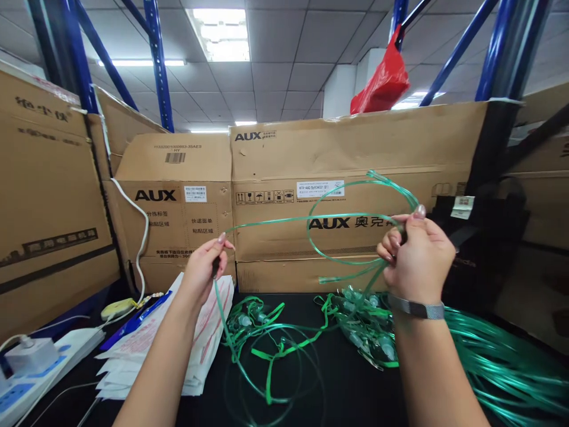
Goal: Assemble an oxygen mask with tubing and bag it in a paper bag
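My right hand (pixel 415 252) is raised and closed around a coil of clear green tubing (pixel 355 219), whose loops stand in the air in front of the cardboard boxes. A straight run of the same tubing stretches left to my left hand (pixel 205 264), which pinches it between thumb and fingers. From that hand the tube drops to the black table (pixel 329 385). Below my hands lie clear masks with green straps (pixel 275 338) in a tangled heap. A metal watch band circles my right wrist.
A big bundle of green tubing (pixel 502 362) lies at the right. A stack of white printed pouches (pixel 204 338) sits at the left, beside a white power strip (pixel 40 367) and cables. AUX cardboard boxes (pixel 311 207) wall the back. A red bag (pixel 382 80) hangs above.
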`<state>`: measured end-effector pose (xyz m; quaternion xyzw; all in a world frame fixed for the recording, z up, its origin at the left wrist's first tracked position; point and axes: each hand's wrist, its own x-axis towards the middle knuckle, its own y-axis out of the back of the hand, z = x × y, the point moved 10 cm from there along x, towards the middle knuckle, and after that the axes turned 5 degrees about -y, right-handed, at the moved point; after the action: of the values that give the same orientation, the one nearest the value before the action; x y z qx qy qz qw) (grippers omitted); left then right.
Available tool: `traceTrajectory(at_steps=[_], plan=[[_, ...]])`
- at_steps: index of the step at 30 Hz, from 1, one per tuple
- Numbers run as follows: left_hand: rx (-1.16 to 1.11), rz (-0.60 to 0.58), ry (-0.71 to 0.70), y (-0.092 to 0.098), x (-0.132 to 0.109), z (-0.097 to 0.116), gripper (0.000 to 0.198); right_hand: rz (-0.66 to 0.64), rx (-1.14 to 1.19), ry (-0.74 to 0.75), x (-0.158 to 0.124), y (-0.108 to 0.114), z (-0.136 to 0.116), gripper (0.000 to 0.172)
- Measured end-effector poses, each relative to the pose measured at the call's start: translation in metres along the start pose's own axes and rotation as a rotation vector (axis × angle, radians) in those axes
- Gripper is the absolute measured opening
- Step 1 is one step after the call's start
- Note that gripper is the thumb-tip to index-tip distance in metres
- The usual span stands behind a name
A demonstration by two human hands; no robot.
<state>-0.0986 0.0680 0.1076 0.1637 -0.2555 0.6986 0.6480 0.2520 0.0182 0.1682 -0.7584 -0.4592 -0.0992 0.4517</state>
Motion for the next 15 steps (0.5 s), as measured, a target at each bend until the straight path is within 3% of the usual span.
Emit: traceTrajectory(at_steps=[6, 9, 12, 15], plan=[[0.051, 0.080, 0.120, 0.032, 0.006, -0.020, 0.038, 0.022, -0.220, 0.028, 0.005, 0.001, 0.020, 0.041], [0.108, 0.147, 0.177, 0.051, 0.009, -0.036, 0.039, 0.030, -0.343, 0.123, 0.011, 0.004, 0.020, 0.041], [0.250, 0.180, 0.261, 0.068, 0.008, -0.056, 0.033, 0.092, -0.285, 0.191, 0.011, 0.013, 0.008, 0.038], [0.440, 0.111, 0.393, 0.073, 0.002, -0.084, 0.026, 0.109, -0.127, 0.196, 0.004, 0.018, -0.010, 0.032]])
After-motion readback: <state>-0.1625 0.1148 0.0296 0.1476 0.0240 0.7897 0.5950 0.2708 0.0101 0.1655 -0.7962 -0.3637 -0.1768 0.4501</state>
